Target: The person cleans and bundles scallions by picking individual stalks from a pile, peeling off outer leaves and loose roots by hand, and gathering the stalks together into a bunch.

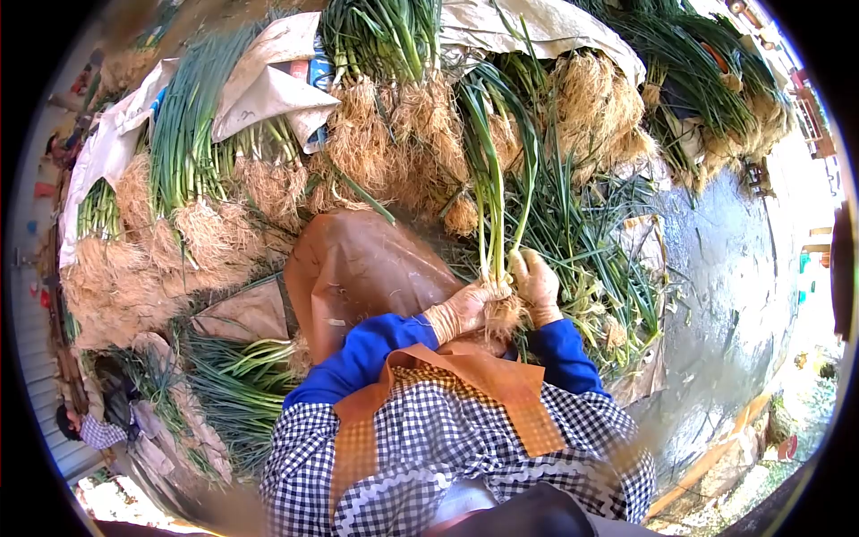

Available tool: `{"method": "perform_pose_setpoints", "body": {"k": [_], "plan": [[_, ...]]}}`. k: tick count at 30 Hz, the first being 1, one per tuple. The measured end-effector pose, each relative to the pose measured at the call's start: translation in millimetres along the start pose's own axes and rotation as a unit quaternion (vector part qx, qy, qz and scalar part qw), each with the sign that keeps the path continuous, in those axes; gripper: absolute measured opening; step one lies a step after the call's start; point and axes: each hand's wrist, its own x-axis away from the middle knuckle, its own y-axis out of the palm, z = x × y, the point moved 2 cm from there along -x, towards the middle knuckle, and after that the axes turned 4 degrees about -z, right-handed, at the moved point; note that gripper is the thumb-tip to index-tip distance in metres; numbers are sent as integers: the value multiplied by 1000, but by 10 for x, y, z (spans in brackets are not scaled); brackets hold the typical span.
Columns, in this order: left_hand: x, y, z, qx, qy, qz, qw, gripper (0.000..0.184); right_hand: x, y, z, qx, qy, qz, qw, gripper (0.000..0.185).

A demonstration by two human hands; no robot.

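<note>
Both gloved hands are at a small bunch of green onions (497,192), held upright in front of my apron. My left hand (461,309) is closed around the pale lower stems, just above the stringy roots (504,318). On the other side, my right hand (537,282) is closed with thumb and fingers on a stalk of the same bunch. The long green leaves point away from me. A brown plastic apron (376,264) covers my lap below the left forearm.
Large root-on bundles of green onions (385,125) lie ahead, partly under pale sacking (268,80). Loose leaves (582,233) are heaped to the right beside wet grey ground (725,268). More green onions (237,385) lie at left. Another person (98,425) is at far left.
</note>
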Motion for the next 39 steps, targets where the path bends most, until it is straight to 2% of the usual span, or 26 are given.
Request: {"method": "perform_pose_setpoints", "body": {"k": [1,2,3,5,6,7,8,9,10,11,13,15,16,17,19,21,22,24,27,29,32,35,36,37,38,39], "plan": [[-46,-51,-3,0,4,0,1000,23,-6,-5,-27,22,-48,117,992,23],[-64,-93,-6,-47,27,29,998,25,-7,-137,-142,7,-26,92,995,25],[-43,-145,-40,-92,44,59,993,27,-2,-229,-315,-25,-75,46,996,26],[-5,-25,-21,-132,84,62,986,39,-2,-154,-362,197,-124,-144,962,29],[13,5,1,-99,40,89,990,42,49,-60,-315,185,-189,-151,953,33],[81,113,56,-64,-5,117,991,45,104,-128,-454,227,-254,-194,920,26],[80,99,75,-47,28,91,994,45,206,-180,-421,43,-242,-235,940,22],[74,83,85,-27,62,66,996,44,279,-258,-357,-142,-221,-271,926,17],[19,-5,52,-58,55,58,995,44,265,-563,-505,-143,-296,-325,887,13],[-33,-109,49,-56,-10,4,998,37,239,-679,-310,-272,-65,-401,872,16],[-93,-108,88,48,-102,-8,994,30,-67,-779,-68,-362,54,-307,879,29],[-98,108,203,82,-115,-40,989,27,-398,-355,509,-257,123,-188,940,44],[-24,144,211,23,-117,-38,992,23,-446,-213,530,-294,154,-219,918,58],[88,240,261,-37,-115,-36,992,20,-522,-91,458,-412,190,-287,843,69],[553,894,541,3,-106,-58,993,11,-676,298,349,-614,139,-357,690,76],[1251,1588,917,-74,-50,-112,990,13,-859,723,246,-638,78,-400,653,78],[1581,1736,1083,-44,-85,-147,985,13,-753,410,-311,-559,91,-394,724,77],[2216,2162,1397,-57,32,-173,983,20,-890,384,-732,-576,12,-464,673,75],[3025,2487,1737,-163,114,-226,954,18,-1057,352,-1571,-622,-106,-524,572,76],[3447,2671,1887,-252,138,-259,922,17,-1139,366,-2202,-612,-232,-540,528,72],[3944,2966,2035,-405,132,-310,850,15,-1400,440,-2748,-544,-318,-526,571,60],[4185,3036,2121,-498,116,-343,788,14,-1720,172,-2632,-338,-313,-421,781,43],[4220,2963,2170,-504,132,-330,787,14,-1922,143,-2471,-275,-259,-399,836,39],[4238,2849,2221,-487,220,-262,804,12,-2226,142,-2222,-209,-203,-372,882,37],[4246,2636,2299,-461,305,-191,811,11,-2480,147,-1932,-194,-206,-238,929,34],[4157,2350,2487,-418,329,-197,824,10,-2721,142,-1636,-167,-189,-88,964,31]]}}
